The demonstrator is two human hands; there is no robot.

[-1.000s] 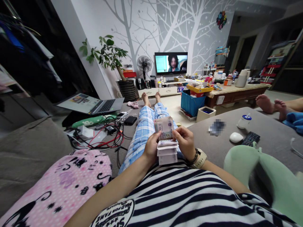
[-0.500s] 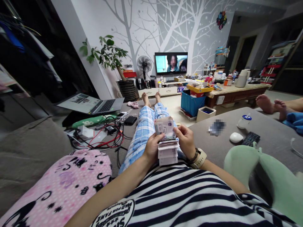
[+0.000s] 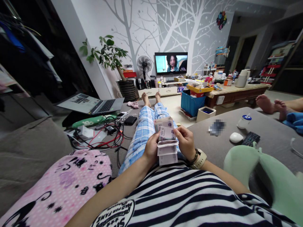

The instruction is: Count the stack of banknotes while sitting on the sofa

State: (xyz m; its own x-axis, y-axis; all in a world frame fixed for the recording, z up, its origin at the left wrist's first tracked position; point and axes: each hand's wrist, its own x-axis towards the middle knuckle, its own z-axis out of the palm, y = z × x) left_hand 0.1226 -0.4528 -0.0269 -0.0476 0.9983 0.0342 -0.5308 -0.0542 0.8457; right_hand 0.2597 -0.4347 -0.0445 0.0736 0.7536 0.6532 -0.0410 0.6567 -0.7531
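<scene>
Front note [image 3: 166, 133] lower than in earlier frame. Left hand [image 3: 151, 147] clamped on bundle [image 3: 163, 120]; right hand [image 3: 185, 142] pinches note's edge. Folded notes [image 3: 168, 152] between hands, others upright: seemingly part-way.

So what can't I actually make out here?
All in the head view:
- Banknotes: their number, since they overlap one another.
- Left hand: the fingers behind the banknotes, which hide them.
- Dark item: what it is, because pixelation blurs it.
- Laptop screen: its text, too small to read.
- Green neck pillow: its far side, cut off by the right edge.
</scene>
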